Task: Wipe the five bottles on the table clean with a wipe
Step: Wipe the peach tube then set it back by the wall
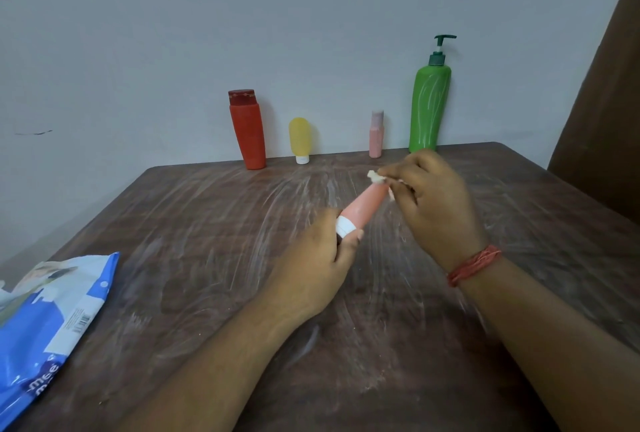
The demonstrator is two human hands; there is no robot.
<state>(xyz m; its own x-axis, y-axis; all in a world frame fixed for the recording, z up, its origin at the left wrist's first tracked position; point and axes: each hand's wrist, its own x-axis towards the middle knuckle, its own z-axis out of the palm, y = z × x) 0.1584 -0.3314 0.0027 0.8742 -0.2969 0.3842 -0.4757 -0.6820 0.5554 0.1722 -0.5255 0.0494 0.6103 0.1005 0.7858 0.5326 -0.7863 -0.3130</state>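
My left hand (313, 269) grips the white cap end of a salmon-pink tube bottle (367, 206), held slanted above the table. At the tube's far end my right hand (433, 203) pinches a small crumpled white wipe (375, 177) against it. Four more bottles stand along the table's far edge by the wall: a red bottle (247, 130), a small yellow bottle (299, 139) resting on its white cap, a small pink bottle (376, 135), and a tall green pump bottle (429, 106).
The brown wooden table (207, 224) is streaked with whitish smears. A blue and white wipes packet (48, 324) lies at the near left edge. A brown panel (606, 102) rises at the far right, beside the grey wall.
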